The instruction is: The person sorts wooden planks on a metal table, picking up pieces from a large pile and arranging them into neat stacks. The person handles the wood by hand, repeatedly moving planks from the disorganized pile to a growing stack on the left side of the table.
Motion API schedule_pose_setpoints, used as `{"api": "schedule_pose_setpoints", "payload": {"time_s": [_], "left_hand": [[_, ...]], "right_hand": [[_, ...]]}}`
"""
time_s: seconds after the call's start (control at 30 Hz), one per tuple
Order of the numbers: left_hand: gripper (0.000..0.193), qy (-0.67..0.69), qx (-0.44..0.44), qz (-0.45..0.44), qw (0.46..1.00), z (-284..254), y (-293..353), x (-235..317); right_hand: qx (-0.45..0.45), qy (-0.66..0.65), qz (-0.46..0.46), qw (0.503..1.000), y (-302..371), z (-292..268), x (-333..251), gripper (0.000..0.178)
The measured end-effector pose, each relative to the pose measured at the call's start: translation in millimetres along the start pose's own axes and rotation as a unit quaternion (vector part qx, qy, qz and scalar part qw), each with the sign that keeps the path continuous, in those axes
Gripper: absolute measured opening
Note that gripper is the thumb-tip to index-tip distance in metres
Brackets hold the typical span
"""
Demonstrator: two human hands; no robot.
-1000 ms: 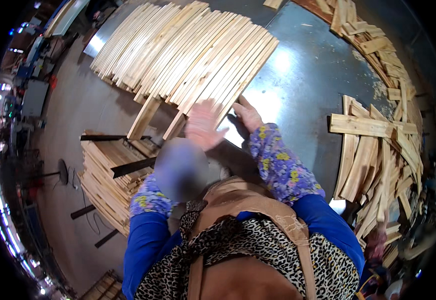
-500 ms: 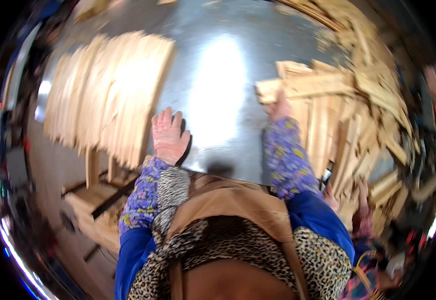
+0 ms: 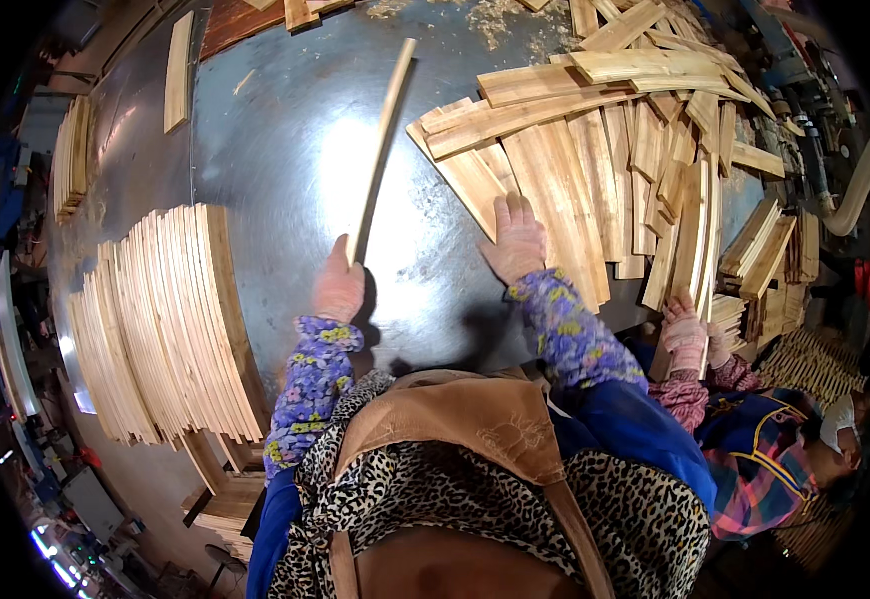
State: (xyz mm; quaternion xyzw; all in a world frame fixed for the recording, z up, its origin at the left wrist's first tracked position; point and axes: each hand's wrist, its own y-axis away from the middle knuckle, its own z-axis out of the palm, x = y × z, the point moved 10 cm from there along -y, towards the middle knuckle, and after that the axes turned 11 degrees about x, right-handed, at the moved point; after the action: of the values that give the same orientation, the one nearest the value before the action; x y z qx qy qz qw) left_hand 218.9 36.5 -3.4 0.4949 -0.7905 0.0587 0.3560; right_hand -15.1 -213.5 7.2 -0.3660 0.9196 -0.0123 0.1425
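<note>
A narrow wooden slat (image 3: 383,140) stands on edge over the metal table, and my left hand (image 3: 339,285) is closed around its near end. My right hand (image 3: 519,242) lies flat, fingers out and thumb apart, touching the near left boards (image 3: 475,190) of a loose heap. On my left, a tight row of slats (image 3: 170,319) stands on edge, apart from my left hand.
The metal table (image 3: 255,130) has sawdust at its far side. A single board (image 3: 178,75) and a small stack (image 3: 71,160) lie far left. At right, a co-worker's hand (image 3: 683,324) rests by long strips. More stacked boards (image 3: 760,245) lie beyond.
My left hand, earlier spread on the table, now grips a slat. My right hand, earlier on a board at the heap's edge, now lies flat on boards. The view has shifted.
</note>
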Motion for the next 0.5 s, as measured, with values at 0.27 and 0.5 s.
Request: {"api": "schedule_pose_setpoints", "payload": {"time_s": [0.27,0.5], "left_hand": [[0.055,0.114,0.052,-0.047,0.991,-11.8,61.4,-45.2],[0.107,-0.067,0.019,-0.075,0.995,-12.7,68.5,-7.2]], "right_hand": [[-0.038,-0.063,0.073,0.995,-75.4,0.9,-69.0,0.079],[-0.341,-0.383,0.094,0.853,-58.2,53.7,-229.6,0.079]]}}
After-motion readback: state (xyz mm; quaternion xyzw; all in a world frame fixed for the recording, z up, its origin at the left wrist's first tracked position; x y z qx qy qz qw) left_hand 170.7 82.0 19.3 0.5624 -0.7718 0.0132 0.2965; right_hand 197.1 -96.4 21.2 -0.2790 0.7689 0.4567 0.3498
